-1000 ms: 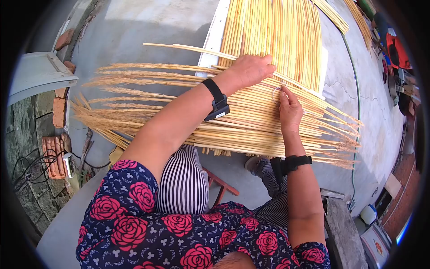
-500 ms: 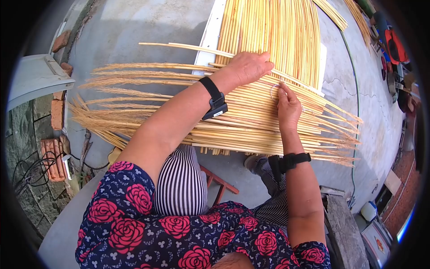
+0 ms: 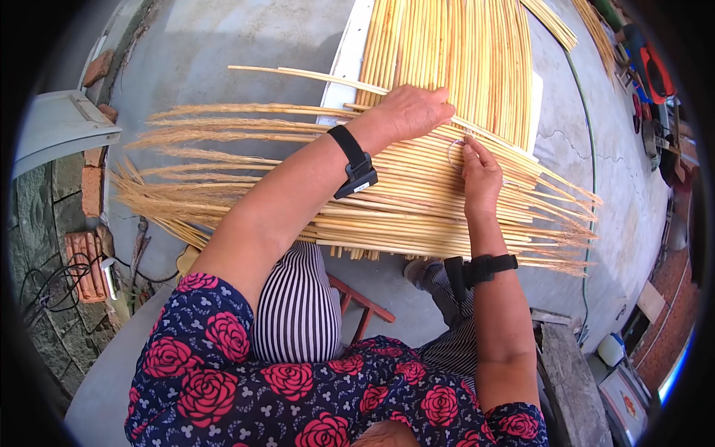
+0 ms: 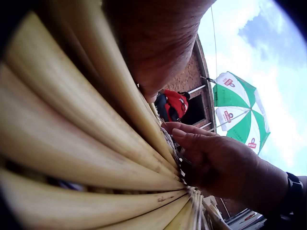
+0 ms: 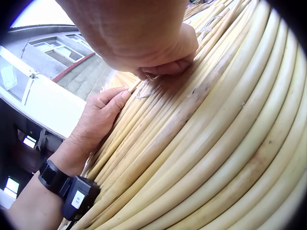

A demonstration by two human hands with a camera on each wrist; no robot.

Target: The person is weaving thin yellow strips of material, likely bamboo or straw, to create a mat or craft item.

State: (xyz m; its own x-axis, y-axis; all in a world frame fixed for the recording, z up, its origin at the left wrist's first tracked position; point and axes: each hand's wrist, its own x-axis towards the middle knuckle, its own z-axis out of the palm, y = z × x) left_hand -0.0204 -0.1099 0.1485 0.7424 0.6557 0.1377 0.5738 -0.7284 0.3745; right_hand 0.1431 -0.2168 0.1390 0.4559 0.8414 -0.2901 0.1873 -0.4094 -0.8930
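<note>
Pale stalks with feathery tips lie side by side as a bound mat [image 3: 402, 197] across the person's lap in the head view. The left hand [image 3: 417, 112] grips stalks at the mat's far edge, its thumb over the top one in the right wrist view. One long stalk [image 3: 305, 73] sticks out to the left from under it. The right hand [image 3: 482, 175] pinches a thin string [image 5: 148, 88] at the far edge, close beside the left hand. A small loop of this string shows by the fingertips; the right hand's fingertips are partly hidden in the right wrist view.
Beyond the mat, a wide layer of bare stalks [image 3: 454, 59] lies on a white board [image 3: 344, 52]. More stalks [image 3: 551, 22] rest on the concrete floor at the far right. A green hose [image 3: 592, 141] runs along the right; a red stool [image 3: 365, 302] stands beneath.
The left end of the long loose stalk has tilted slightly upward. Both hands keep nearly the same place, and the head view has shifted a little.
</note>
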